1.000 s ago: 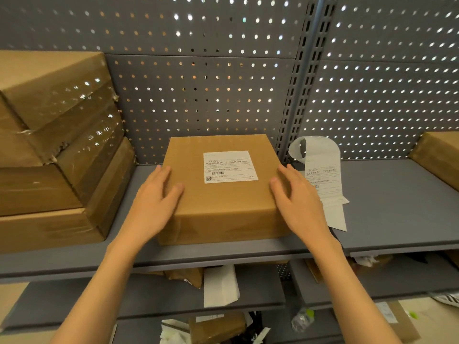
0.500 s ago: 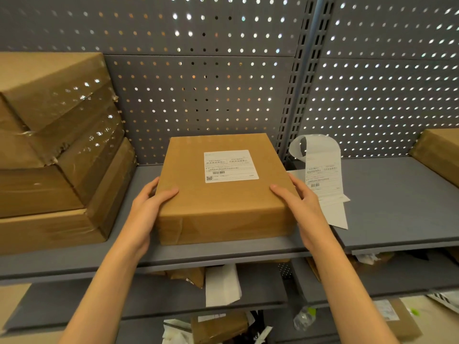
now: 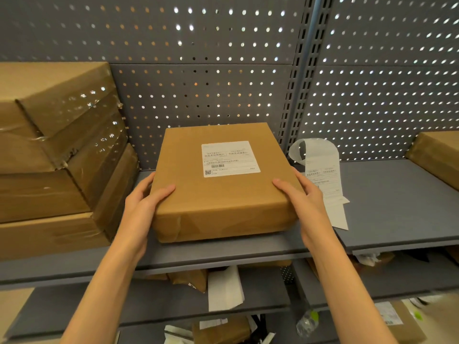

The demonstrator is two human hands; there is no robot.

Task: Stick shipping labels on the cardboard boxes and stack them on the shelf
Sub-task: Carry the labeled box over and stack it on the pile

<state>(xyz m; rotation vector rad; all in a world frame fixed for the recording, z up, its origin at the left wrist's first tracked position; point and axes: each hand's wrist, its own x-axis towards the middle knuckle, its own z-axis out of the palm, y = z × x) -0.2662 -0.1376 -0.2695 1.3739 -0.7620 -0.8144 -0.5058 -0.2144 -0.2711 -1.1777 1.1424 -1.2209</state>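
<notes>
Hands shifted from flat on top of box [image 3: 223, 184] to its side edges: left hand [image 3: 144, 209] and right hand [image 3: 305, 204] now clamp box between them, thumbs on top, fingers wrapped round sides. Box, label [image 3: 229, 158] already stuck on, sits mid-shelf [image 3: 397, 194]; near edge maybe just lifted. Likely next: carry to stack [image 3: 57, 157] at left. Fingers under sides hidden; label text unreadable; label strip [image 3: 320, 175] partly behind right hand.
</notes>
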